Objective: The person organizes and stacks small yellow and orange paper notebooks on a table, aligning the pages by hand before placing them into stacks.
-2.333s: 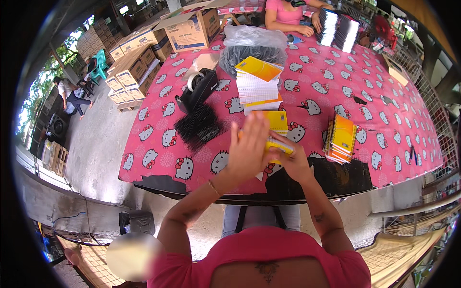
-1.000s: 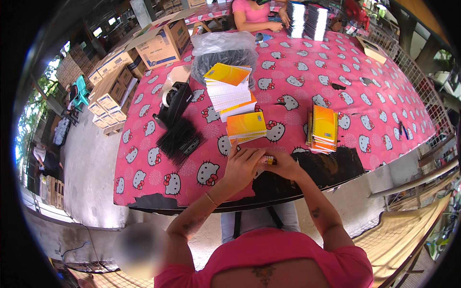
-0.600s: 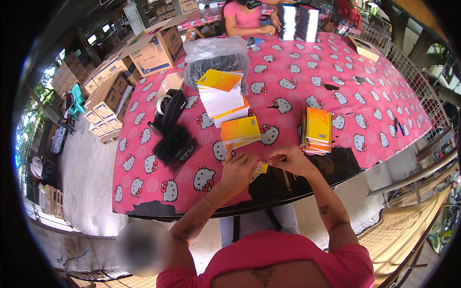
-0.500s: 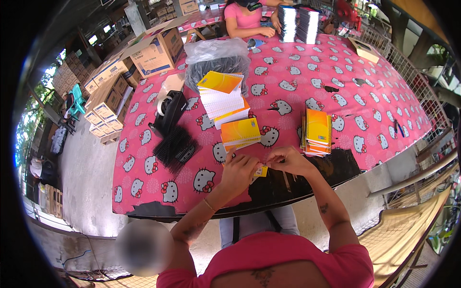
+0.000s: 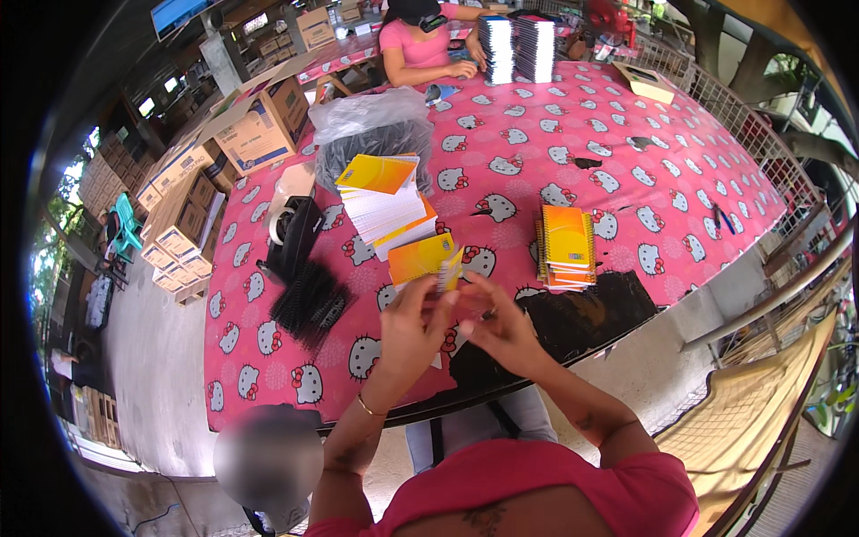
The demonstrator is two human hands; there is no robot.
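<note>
Near the table's front edge, my left hand point(image 5: 413, 315) pinches a small yellow notebook point(image 5: 452, 271), tilted upright. Just to its right, my right hand point(image 5: 501, 329) has its thumb and fingers curved and apart; a small dark spot by them is too small to name. Behind the left hand lies a stack of unbound yellow-orange covers point(image 5: 412, 259), with fanned white sheets point(image 5: 380, 215) beyond it. To the right stands a pile of spiral-bound yellow notebooks point(image 5: 568, 237). Black binding coils point(image 5: 309, 304) lie in a heap to the left.
A black tape dispenser point(image 5: 295, 237) and a clear plastic bag point(image 5: 371, 134) of dark items stand at left. Cartons point(image 5: 259, 130) are beyond. Across the pink-covered table point(image 5: 617, 201), a person in pink point(image 5: 420, 54) sits by two tall notebook stacks point(image 5: 517, 49). Pliers point(image 5: 723, 217) lie far right.
The small notebook has risen from the table and turned upright in my left hand. My right hand has moved left and its fingers have parted. The whole view has shifted slightly.
</note>
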